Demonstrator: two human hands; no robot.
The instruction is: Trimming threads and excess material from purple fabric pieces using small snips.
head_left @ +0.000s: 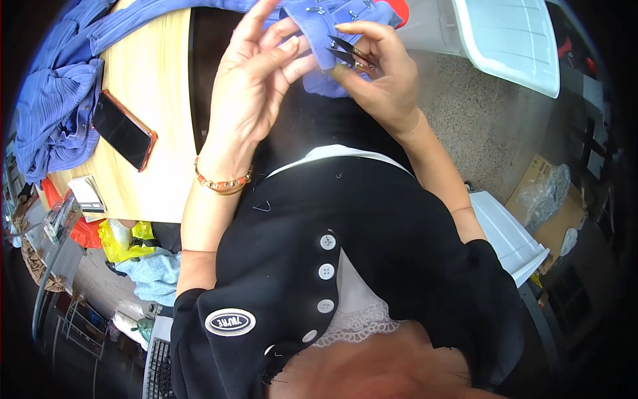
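head view: right hand point(391, 78) pinches black snips point(347, 48) at blue garment point(319, 32); left hand point(247, 83) apparently steadies its edge, grip unclear.

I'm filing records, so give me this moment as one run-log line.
left hand: touching blue garment | right hand: holding snips at garment's edge | phone: on table

Right hand point(392, 83) holding black snips point(345, 44), left hand point(249, 80) touching blue fabric point(315, 28)
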